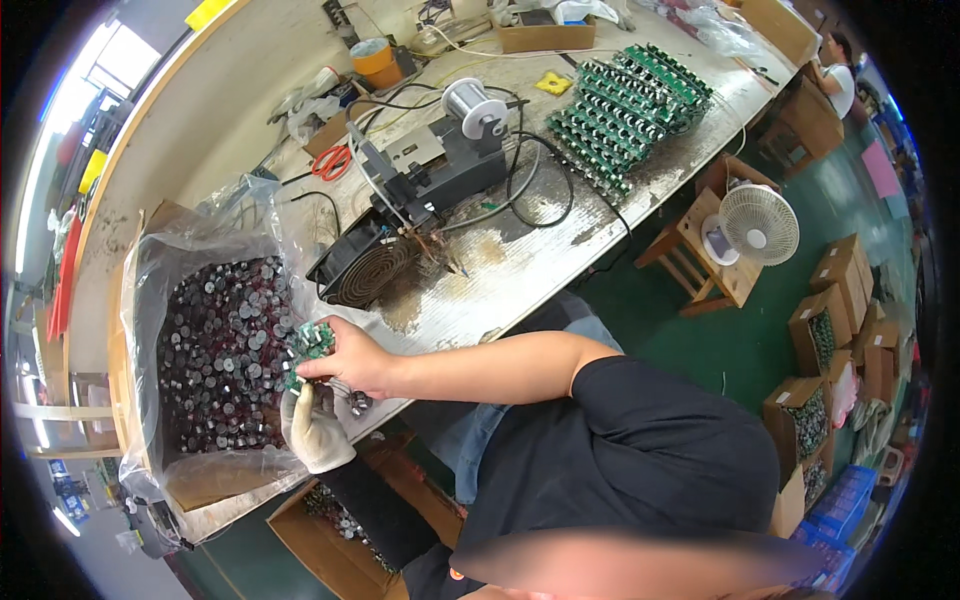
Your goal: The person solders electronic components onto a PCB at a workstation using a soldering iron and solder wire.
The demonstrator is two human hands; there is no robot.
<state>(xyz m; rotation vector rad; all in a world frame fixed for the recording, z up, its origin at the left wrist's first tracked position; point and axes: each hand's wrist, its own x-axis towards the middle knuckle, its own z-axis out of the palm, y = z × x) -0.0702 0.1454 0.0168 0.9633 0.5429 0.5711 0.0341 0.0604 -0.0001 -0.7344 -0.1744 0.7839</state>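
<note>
My bare right hand (357,361) pinches a small bunch of green circuit boards (312,342) over the near edge of a plastic-lined carton. Just below it, my left hand (316,432), in a whitish glove, has its fingers raised and closed at the lower end of the same boards. Its fingertips are partly hidden there. The carton (180,480) holds a heap of small round metal parts (228,350) with dark and reddish bits among them. A few shiny metal parts (358,402) show beside my right wrist, at the bench edge.
A soldering machine (430,165) with a wire spool (474,105) and a black round fan (370,265) stands on the bench (590,235). Rows of green boards (630,115) lie farther right. Red scissors (331,163) rest behind. A white fan (758,224) sits on a wooden stool; cartons line the floor.
</note>
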